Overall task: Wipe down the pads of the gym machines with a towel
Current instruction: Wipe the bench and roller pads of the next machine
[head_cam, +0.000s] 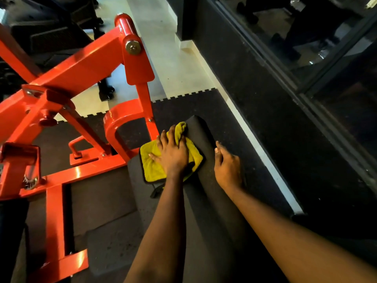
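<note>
Yellow microfibre towel (154, 166), black-edged, folded and partly bunched, on the far end of the long black bench pad (204, 137), toward its left side and overhanging that edge. Pressed down by the left hand (173, 154), fingers spread and nearly straight, flat on the cloth rather than clutching it. Just beside, on the pad's right edge, the right hand (227, 168), holding nothing, fingers loosely bent, thumb touching the upholstery; bracing, by the look of it. Hard to tell whether the fingertips hook over the side.

Likely trouble: with only a flat palm on top, could slide off the left edge and drop onto the speckled rubber floor mat (251, 139), picking up grit to be smeared back on the pad. Could also ride over the bunched fold, leaving streaks or missing the far corner. Little clearance to the red steel machine frame (81, 64) on the left, hence some risk of knuckles knocked against its upright on a wide stroke.

Count: one towel, one pad in view, two hands, one red frame; other dark machines behind it, too dim to number. To the right, a dark glass wall (326, 64).
</note>
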